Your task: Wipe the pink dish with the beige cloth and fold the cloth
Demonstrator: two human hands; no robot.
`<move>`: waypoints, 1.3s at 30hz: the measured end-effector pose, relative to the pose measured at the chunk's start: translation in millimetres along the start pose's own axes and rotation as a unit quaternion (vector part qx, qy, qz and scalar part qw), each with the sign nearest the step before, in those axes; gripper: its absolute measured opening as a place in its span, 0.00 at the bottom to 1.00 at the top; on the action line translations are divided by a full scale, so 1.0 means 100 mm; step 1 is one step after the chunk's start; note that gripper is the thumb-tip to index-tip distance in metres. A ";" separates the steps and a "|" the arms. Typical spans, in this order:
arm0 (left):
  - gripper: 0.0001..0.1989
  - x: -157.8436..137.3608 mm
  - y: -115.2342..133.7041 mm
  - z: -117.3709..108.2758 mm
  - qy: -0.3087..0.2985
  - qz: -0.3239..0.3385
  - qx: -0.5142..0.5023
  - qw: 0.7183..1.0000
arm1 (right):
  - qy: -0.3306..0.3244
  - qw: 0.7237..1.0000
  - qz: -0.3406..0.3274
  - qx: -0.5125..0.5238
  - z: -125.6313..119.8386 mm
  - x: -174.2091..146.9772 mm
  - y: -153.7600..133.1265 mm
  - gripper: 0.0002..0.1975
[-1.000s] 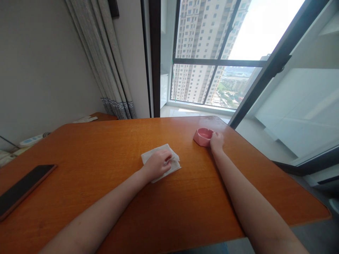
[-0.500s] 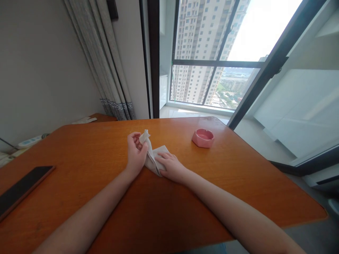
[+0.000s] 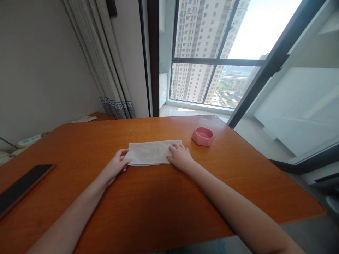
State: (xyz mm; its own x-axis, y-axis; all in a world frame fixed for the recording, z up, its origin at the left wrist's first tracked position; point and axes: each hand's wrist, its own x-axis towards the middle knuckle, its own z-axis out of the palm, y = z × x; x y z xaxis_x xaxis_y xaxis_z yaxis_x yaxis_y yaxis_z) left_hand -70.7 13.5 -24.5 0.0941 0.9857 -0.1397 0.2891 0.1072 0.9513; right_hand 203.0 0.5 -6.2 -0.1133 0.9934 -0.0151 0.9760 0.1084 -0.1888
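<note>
A white cloth, folded into a long flat strip, lies across the middle of the wooden table. At its left end, my left hand pinches the edge between thumb and fingers. My right hand rests on the right end, fingers spread and pressing the cloth against the tabletop. Layered edges show along the near side of the strip.
Beyond my right hand stands a pink ashtray. A dark flat panel with a reddish rim lies at the left. Behind the table are a grey curtain and a large window.
The cloth was bunched and partly lifted; now it lies flat and stretched out sideways. My left hand has moved left and down with its end, my right hand slightly right.
</note>
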 end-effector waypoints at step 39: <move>0.12 -0.06 0.02 -0.13 0.073 0.143 0.391 0.906 | 0.073 0.996 -0.018 -0.047 0.05 -0.01 0.04 0.16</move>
State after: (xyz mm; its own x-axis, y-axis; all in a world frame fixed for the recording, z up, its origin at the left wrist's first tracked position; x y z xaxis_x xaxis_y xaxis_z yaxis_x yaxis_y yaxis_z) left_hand -83.4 9.6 -18.3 0.1606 0.9716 0.1735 0.8651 -0.2232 0.4492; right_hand 206.1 -0.6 -11.8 -0.1277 0.9828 0.1334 0.9856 0.1408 -0.0936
